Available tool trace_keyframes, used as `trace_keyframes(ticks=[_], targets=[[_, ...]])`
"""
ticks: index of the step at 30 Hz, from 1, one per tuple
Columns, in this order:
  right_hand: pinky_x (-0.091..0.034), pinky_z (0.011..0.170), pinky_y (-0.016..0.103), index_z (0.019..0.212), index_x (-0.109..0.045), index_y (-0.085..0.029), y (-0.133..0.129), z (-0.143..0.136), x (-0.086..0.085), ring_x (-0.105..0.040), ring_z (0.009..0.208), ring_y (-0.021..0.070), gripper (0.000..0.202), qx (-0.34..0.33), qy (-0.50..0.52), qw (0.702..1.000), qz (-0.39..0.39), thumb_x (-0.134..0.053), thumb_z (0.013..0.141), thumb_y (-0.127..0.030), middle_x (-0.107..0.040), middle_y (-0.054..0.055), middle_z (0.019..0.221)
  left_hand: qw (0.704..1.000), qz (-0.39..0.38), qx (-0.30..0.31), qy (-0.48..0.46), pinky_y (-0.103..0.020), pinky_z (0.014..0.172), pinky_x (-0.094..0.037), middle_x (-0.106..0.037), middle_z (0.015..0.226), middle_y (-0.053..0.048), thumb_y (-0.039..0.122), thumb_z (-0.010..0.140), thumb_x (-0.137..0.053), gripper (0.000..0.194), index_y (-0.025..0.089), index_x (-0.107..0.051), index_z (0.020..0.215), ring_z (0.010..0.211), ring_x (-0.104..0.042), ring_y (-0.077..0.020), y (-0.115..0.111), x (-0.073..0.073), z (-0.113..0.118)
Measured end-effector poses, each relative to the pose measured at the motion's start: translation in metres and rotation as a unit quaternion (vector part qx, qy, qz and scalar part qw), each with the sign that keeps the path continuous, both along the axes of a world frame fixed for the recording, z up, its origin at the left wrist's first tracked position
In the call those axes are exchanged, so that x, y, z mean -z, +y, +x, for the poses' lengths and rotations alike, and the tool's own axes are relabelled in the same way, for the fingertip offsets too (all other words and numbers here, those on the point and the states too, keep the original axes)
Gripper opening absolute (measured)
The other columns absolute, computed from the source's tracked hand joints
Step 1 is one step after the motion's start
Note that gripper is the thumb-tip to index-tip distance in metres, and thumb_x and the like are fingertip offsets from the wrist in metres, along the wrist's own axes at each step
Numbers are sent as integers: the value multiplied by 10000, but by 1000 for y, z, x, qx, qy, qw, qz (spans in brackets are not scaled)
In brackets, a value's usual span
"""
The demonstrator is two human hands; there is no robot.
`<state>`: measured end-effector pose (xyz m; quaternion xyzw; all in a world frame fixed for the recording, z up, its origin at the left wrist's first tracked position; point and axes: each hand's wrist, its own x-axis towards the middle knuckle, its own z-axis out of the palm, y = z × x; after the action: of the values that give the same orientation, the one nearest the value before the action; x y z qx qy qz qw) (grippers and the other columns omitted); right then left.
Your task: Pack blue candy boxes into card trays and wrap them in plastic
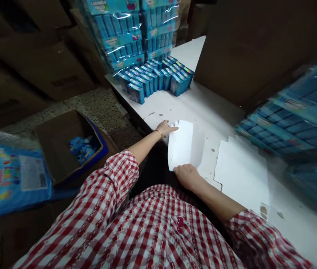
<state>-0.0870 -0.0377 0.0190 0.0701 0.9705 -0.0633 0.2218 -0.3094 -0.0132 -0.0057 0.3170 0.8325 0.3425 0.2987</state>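
Observation:
In front of me, at the near edge of the white table (203,98), a white cardboard blank (181,144) is partly folded, its far side curving up. My left hand (166,129) grips its far-left end, thumb laid over the board. At the near end my right hand (187,175) is closed on the corner, its fingertips partly hidden. To the right lies a flat stack of white card blanks (241,168) with notched edges. Beyond my left hand stand rows of small blue boxes (149,76).
Film-wrapped stacks of blue packs (121,33) rise at the table's back; more blue packs (281,116) stand at right, blurred. A large brown carton (239,48) is behind. On my left are an open carton (63,145) with small blue packets and a blue bag (18,175).

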Motion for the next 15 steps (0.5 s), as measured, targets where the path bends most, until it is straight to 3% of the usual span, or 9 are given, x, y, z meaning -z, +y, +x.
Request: trace_keyframes(ticks=[3,5,7,11,15], targets=[[-472,651,314,901,-646,-157,3,-1,-12,-649,804,246,216,-13,-9,1000,-18,-453,856,-242,-682,102,870,998,-27,29,-40,-258,742,-492,-664,918,-66,159,689,-620,336,94,-620,1019,815,-629,-178,4,8,2],[-478,687,304,1003,-618,-193,21,-14,-22,-632,874,227,260,0,18,1000,-21,-436,883,-334,-668,78,977,999,-19,26,-28,-227,738,-488,-665,964,-53,75,674,-575,353,106,-622,1022,817,-623,-151,1,11,5],[-475,749,322,1140,-551,-181,46,-33,-27,-591,979,234,310,40,45,998,0,-395,905,-307,-608,103,1141,999,-13,37,-8,-206,799,-470,-653,1035,-50,48,659,-558,378,111,-621,1027,893,-606,-142,-3,10,8],[-450,837,344,1254,-466,-148,88,-65,-10,-489,1134,247,395,99,42,993,49,-353,877,-119,-457,133,1338,993,-36,99,62,-220,869,-449,-662,1037,-33,63,656,-542,379,140,-633,1016,933,-594,-148,-10,3,13],[-416,882,317,1273,-447,-130,93,-68,12,-434,1178,217,454,78,57,994,49,-302,851,-41,-402,103,1387,973,-42,178,138,-196,886,-424,-657,1076,-33,51,650,-500,424,152,-644,1035,972,-587,-144,-12,-2,19]])
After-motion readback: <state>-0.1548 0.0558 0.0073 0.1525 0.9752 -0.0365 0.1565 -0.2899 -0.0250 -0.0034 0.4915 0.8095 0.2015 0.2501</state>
